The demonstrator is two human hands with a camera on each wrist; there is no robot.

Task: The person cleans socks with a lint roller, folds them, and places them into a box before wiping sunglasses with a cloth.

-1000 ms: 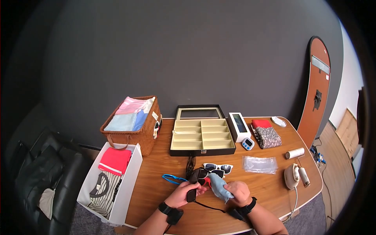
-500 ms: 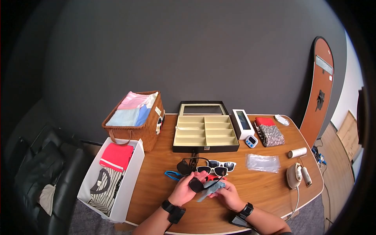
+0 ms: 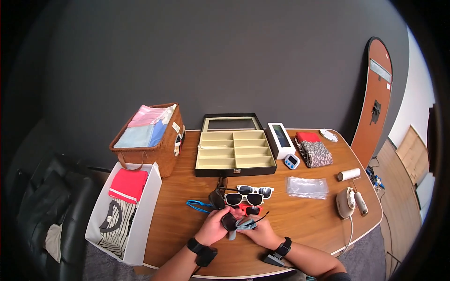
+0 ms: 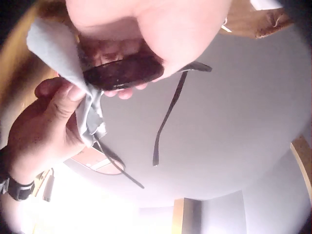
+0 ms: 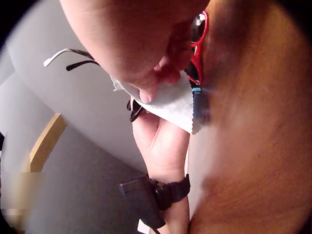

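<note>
My left hand (image 3: 213, 228) grips dark sunglasses (image 3: 228, 221) by the lens side, above the near part of the table. One dark lens (image 4: 124, 73) lies against the left fingers in the left wrist view, and both temple arms stick out. With thumb and fingers, my right hand (image 3: 262, 232) pinches a pale blue cloth (image 3: 246, 225) folded about the frame's right side, where one temple arm emerges. The cloth (image 5: 170, 105) shows a zigzag edge in the right wrist view. Just beyond the hands lie red sunglasses (image 3: 253, 210), two white-framed sunglasses (image 3: 254, 199) and blue glasses (image 3: 198, 204).
A compartmented case (image 3: 236, 172) stands open behind the glasses. Left are a wicker basket (image 3: 154, 159) of folded cloths and a white bin (image 3: 147, 220) of clothes. Toward the right are clear plastic bags (image 3: 307, 187), a garment steamer (image 3: 345, 203), a lint roller (image 3: 349, 174) and a timer (image 3: 291, 161).
The sunglasses have turned in my left hand, and their temple arm now points right. My right hand has brought the cloth from beside the glasses onto the frame's right side.
</note>
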